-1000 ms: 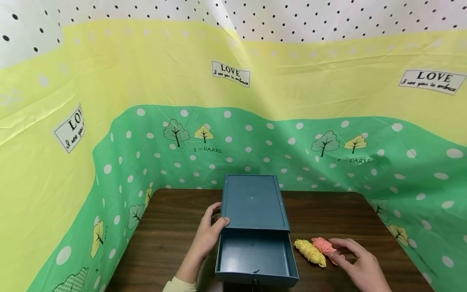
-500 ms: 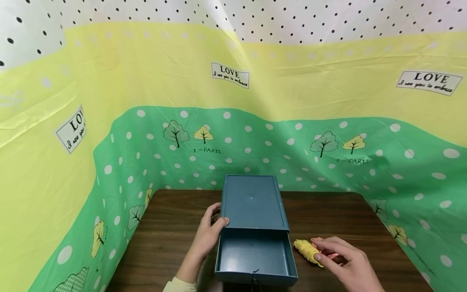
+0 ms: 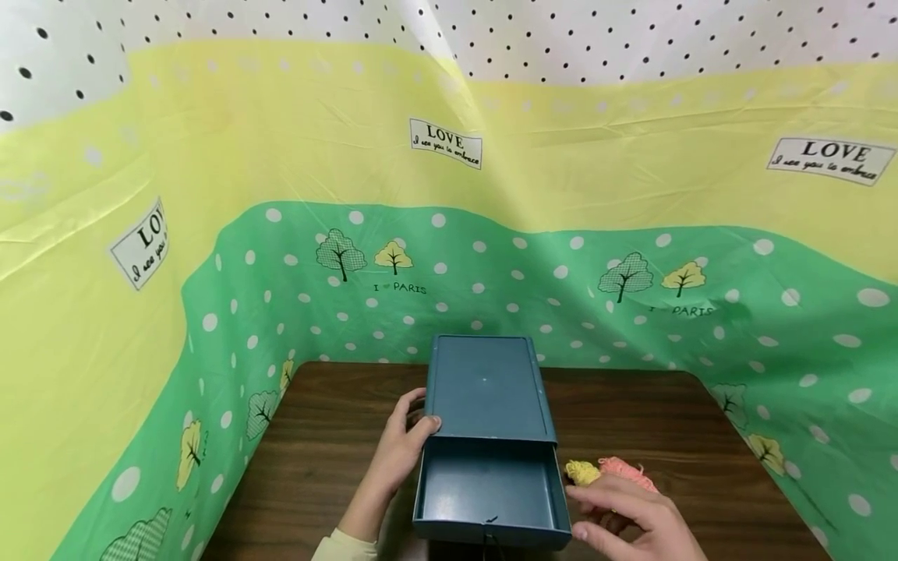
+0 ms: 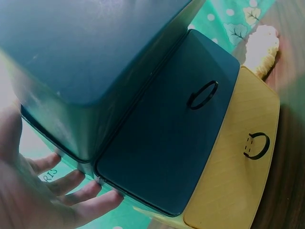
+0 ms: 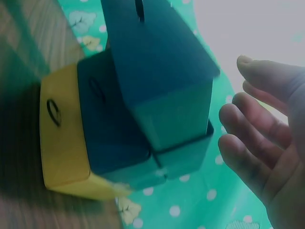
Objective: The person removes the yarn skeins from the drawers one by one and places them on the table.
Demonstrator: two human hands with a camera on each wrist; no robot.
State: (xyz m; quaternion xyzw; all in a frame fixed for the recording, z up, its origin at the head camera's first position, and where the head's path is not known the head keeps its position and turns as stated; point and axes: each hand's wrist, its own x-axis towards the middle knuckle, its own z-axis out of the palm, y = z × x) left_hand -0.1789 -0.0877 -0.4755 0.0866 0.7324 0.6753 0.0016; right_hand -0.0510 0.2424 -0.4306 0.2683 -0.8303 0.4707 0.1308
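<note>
"Far left on my feed?"

"Yellow-and-green fabric curtain [image 3: 281,140], lettered LOVE and PARIS. Now the left hand [image 3: 401,448], gripping the blue plastic drawer cabinet [image 3: 484,389], top drawer [image 3: 456,530] out."

"And right?"

"I see a yellow yarn bundle [image 3: 581,471], a coral yarn bundle [image 3: 624,469], both partly behind the right hand [image 3: 641,514]: fingers loose, holding nothing."

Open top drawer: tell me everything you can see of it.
The open top drawer is dark blue, smooth and slightly glossy, apparently plastic: a rectangular tray with thin walls and a black loop handle on its front. It is slid partly out of the blue cabinet, toward the person, above a closed blue drawer and yellow drawer. Its visible interior looks bare. The right grip is near its right wall, apparently not touching it.
</note>
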